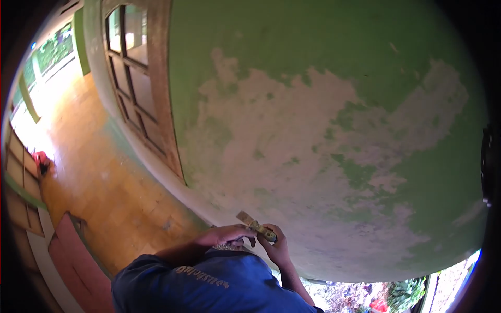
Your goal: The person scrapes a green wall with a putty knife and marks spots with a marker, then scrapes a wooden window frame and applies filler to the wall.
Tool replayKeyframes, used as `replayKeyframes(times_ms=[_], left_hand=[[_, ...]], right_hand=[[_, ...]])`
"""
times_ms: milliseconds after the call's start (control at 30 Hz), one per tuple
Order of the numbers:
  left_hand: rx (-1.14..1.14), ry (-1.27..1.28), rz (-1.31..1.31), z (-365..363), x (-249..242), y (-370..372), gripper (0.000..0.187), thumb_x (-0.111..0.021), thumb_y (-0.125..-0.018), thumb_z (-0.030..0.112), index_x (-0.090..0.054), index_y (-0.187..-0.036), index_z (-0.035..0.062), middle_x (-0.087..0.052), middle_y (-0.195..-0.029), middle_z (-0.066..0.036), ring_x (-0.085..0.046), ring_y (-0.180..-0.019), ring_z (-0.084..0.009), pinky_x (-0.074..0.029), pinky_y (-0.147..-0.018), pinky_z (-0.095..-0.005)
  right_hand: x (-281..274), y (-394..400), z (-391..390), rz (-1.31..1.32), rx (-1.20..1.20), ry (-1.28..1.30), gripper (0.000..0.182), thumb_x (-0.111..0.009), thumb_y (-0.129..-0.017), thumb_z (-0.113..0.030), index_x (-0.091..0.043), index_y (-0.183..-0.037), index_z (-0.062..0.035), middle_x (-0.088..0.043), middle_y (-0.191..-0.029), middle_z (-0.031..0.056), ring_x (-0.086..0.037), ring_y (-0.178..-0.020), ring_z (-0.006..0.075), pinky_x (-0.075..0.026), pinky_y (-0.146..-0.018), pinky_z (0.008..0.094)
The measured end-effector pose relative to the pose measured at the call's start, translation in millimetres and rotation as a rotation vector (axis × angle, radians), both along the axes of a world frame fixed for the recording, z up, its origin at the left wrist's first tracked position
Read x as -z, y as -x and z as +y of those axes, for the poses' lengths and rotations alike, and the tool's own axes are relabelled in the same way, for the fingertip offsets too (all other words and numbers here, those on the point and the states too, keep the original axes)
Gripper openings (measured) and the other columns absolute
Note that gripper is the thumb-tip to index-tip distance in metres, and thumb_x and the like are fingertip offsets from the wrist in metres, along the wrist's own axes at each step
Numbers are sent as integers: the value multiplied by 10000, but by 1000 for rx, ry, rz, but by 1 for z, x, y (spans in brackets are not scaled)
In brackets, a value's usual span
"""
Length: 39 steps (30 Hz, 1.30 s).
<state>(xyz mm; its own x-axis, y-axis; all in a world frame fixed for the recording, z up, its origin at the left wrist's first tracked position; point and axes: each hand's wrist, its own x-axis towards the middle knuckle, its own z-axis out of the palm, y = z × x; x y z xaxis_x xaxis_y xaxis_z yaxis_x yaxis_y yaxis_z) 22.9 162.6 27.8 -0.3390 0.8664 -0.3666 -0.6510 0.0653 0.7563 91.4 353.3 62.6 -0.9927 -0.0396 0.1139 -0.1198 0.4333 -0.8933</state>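
Observation:
A scraper (257,227) with a flat, dull blade and a worn yellowish handle is held in front of the blue shirt, its blade pointing up and left. My right hand (277,244) is closed around the handle's lower end. My left hand (233,235) is beside it, fingers curled and pressed together just below the blade, near the handle. Whether anything lies inside those left fingers is too small to tell. Behind both hands is a green wall (323,31) with a large pale patch (276,125) where the green is gone.
A wooden-framed window (128,68) is set in the wall at upper left. Orange floor tiles (120,193) run along the wall's base. At lower left is a pink panel (73,255), with a red object (42,160) farther back. Plants (407,293) show at bottom right.

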Motion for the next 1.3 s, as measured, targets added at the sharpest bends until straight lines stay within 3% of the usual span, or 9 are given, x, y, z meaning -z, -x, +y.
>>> replayKeyframes(times_ms=[33, 167, 333, 433, 667, 767, 1000, 1133, 1300], left_hand=[[-77, -59, 32, -8, -18, -4, 556, -403, -934, 524, -620, -960, 13, -545, -627, -19, -344, -398, -49, -428, -499, -250], [-171, -119, -99, -27, -7, -1, 707, -220, -947, 582, -592, -1058, -9, -617, -975, -101, -349, -410, -68, -467, -543, -279], [-235, -45, 39, -40, 9, 4, 590, -270, -980, 477, -612, -1024, -3, -622, -828, -86, -371, -407, -85, -464, -541, -282], [-273, 40, 162, -47, 2, 0, 517, -388, -958, 456, -658, -795, 47, -353, -434, 35, -336, -370, -84, -324, -424, -264], [-414, 119, 84, -50, -3, -15, 381, -473, -935, 446, -579, -832, 95, -406, -544, 56, -379, -459, -78, -387, -478, -243], [-592, -97, -67, -50, 7, -22, 320, -432, -963, 399, -541, -893, 106, -390, -566, 26, -368, -458, -91, -293, -428, -249], [-932, -221, -209, -48, 8, -27, 291, -518, -925, 407, -545, -994, 126, -473, -675, 36, -434, -524, -67, -341, -463, -229], [-976, -132, -162, -46, 7, -32, 297, -549, -913, 391, -551, -1002, 108, -502, -693, 29, -454, -526, -62, -333, -445, -221], [-1038, -130, -28, -38, 13, -40, 312, -580, -904, 347, -558, -1062, 79, -529, -718, 25, -483, -551, -61, -368, -443, -227]], right_hand=[[2, 2, -4, -32, -16, 47, 316, -671, -791, -75, -557, -1079, -13, -613, -963, 80, -580, -897, 152, -455, -796, 284], [-3, 5, -19, -105, -2, 101, 349, -675, -787, -105, -542, -1095, -9, -625, -927, 106, -608, -894, 172, -471, -784, 306], [11, 17, -28, -145, -72, 177, 354, -676, -785, -95, -522, -1092, -14, -613, -922, 85, -594, -850, 157, -467, -765, 296], [8, 23, -42, -84, -107, 138, 361, -677, -779, -75, -508, -1092, -14, -606, -919, 87, -585, -836, 162, -463, -761, 286], [11, 33, -64, -32, -238, 13, 327, -661, -799, -8, -509, -1088, -14, -631, -970, 123, -625, -922, 191, -488, -778, 299], [11, 38, -71, 94, -281, -73, 322, -666, -803, -13, -530, -1095, -16, -637, -1011, 141, -634, -941, 226, -492, -793, 315], [5, 43, -91, 180, -373, -112, 445, -711, -735, -35, -539, -1146, -21, -561, -1142, 173, -557, -1038, 318, -470, -844, 364], [6, 43, -91, 283, -390, -123, 402, -696, -766, -48, -516, -1125, -15, -563, -1088, 133, -579, -969, 240, -457, -857, 316], [23, 41, -86, -47, -364, 106, 293, -672, -827, -99, -490, -1046, -28, -548, -1054, 89, -546, -963, 135, -458, -817, 293]])
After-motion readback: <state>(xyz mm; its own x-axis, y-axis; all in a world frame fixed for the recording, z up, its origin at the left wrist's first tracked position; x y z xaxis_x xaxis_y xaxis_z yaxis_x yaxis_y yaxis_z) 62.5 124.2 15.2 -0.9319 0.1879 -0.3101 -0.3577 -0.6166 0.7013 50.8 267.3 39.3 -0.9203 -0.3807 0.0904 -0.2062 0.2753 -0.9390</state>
